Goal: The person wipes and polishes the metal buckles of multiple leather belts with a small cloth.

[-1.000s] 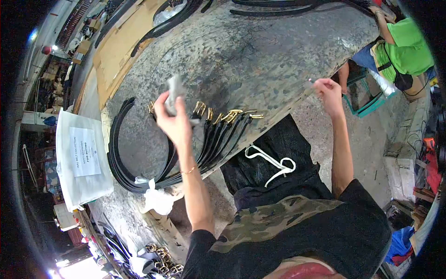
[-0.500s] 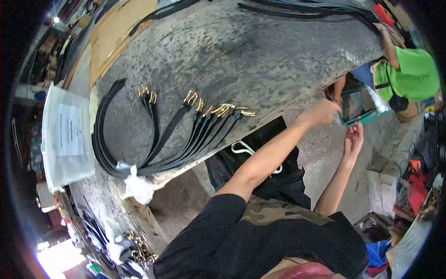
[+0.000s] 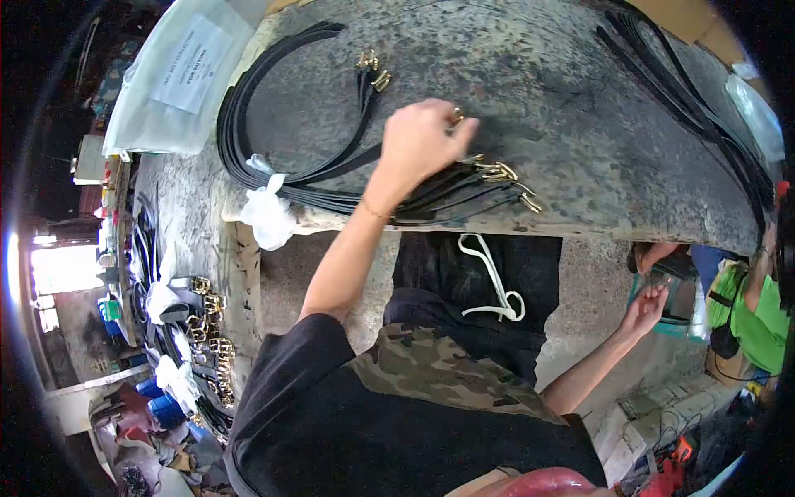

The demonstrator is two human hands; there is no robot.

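Observation:
My left hand [image 3: 422, 139], slightly blurred, reaches over the worn table and closes around the buckle end of a black belt [image 3: 364, 157]. A gold buckle [image 3: 456, 116] shows between its thumb and fingers. Beside it, several more black straps end in gold buckles [image 3: 498, 172] near the front edge. Another pair of gold buckles [image 3: 371, 70] lies farther back. White plastic [image 3: 267, 217] is wrapped around the bundle where the straps gather. Low on the right, my right hand [image 3: 643, 313] is held with loosely bent fingers, nothing visible in it, near a green frame [image 3: 677, 302].
A white labelled bag [image 3: 186, 74] stands at the table's back left. More black straps [image 3: 704, 124] lie at the right. A co-worker in a green top [image 3: 758, 327] is at the right edge. Gold buckles [image 3: 214, 348] hang or lie at lower left.
My left hand has left the green frame at the right and moved over to the belts. My right hand stays near the frame, slightly lower. The view has turned left.

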